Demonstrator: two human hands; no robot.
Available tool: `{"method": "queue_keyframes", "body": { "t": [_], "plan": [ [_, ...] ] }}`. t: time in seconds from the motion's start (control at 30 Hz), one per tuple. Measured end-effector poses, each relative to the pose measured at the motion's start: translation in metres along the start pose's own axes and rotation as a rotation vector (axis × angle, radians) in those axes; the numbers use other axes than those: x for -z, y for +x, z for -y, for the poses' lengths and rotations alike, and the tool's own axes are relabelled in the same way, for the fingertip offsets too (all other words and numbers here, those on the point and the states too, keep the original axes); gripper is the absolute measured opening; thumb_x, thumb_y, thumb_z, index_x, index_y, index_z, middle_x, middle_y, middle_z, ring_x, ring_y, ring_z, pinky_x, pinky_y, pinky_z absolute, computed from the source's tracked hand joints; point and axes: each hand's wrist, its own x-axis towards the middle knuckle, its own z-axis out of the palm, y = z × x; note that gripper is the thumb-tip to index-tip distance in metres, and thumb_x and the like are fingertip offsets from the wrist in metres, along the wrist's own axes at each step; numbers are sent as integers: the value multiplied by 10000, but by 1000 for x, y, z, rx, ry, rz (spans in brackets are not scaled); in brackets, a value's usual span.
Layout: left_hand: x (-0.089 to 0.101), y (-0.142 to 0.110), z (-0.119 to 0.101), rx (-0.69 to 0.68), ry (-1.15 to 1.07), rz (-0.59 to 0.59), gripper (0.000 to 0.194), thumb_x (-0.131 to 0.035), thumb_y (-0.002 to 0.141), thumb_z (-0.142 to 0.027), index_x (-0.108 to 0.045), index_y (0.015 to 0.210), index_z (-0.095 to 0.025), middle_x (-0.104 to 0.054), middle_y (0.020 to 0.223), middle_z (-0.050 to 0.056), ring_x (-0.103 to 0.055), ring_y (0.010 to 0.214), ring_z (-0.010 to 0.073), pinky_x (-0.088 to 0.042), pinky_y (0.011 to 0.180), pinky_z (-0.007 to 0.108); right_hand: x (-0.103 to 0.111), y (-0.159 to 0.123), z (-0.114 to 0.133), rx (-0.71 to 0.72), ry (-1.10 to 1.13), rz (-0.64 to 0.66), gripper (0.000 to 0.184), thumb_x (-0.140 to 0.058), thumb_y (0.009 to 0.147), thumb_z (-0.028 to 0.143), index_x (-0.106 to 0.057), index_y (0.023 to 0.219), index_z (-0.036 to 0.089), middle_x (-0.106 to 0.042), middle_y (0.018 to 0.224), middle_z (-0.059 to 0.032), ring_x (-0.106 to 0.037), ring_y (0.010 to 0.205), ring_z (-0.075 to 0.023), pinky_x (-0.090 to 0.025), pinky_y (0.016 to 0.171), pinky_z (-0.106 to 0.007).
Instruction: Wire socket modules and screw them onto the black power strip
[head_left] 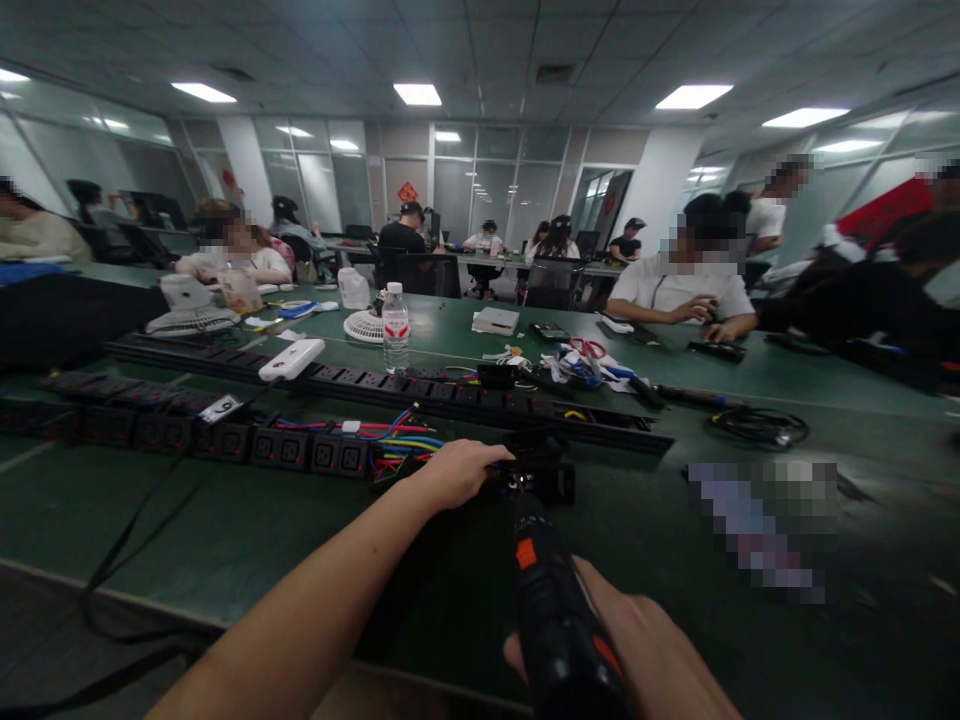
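In the head view, my right hand (630, 630) is wrapped around a black power screwdriver (551, 600) with orange accents. Its tip points away from me and meets a small black plastic part (559, 484) with shiny metal bits. My left hand (465, 472) is closed on the near-left side of that part, its index finger stretched along the top; the other fingertips are mostly hidden. Red, blue and yellow-green wires (409, 443) run from beside my left hand into a black power strip (277, 447) with several sockets.
A second long power strip (450, 393) lies behind, with a white device (292, 359) on it. Beyond stand a water bottle (396, 328) and a white fan (365, 325). Red-handled scissors (587, 347) and coiled black cable (761, 427) lie right. A co-worker (679, 290) sits across the table.
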Motion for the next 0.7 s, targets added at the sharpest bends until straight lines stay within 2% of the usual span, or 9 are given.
{"method": "queue_keyframes", "body": {
  "t": [0.1,0.2,0.4,0.57,0.7],
  "plan": [
    [-2,0,1,20,7,-1,395,-491,887,-155,-570,1253,-280,-686,1105,30,-631,1004,201,-462,899,296,-2,-1,1,13,-45,-23,433,-686,625,208,-575,1043,228,-722,932,-53,-691,836,-269,-490,646,-288],
    [-3,0,0,27,13,-6,398,-488,891,-156,-564,1263,-279,-683,1115,33,-631,1008,200,-460,906,299,-5,-1,1,18,-73,-60,391,-652,627,167,-578,1007,218,-715,915,-56,-688,836,-272,-488,640,-289],
    [1,-2,-5,43,19,1,402,-492,890,-157,-560,1267,-278,-679,1126,29,-624,1034,192,-444,936,295,-11,-4,0,36,-71,-86,289,-622,693,236,-567,976,212,-711,885,-63,-690,806,-277,-499,643,-330],
    [5,-2,-7,29,5,5,402,-497,885,-150,-562,1260,-277,-681,1124,32,-625,1044,205,-454,919,305,-12,-4,3,9,-54,-60,380,-654,652,261,-559,1016,201,-723,915,-99,-695,823,-305,-510,648,-352],
    [6,-1,-7,22,-5,4,390,-503,885,-156,-565,1247,-286,-687,1111,23,-631,1035,206,-457,912,304,-8,-3,6,-4,-26,-40,398,-635,688,308,-560,1062,194,-719,959,-117,-691,875,-324,-516,687,-380]
  ]
}}
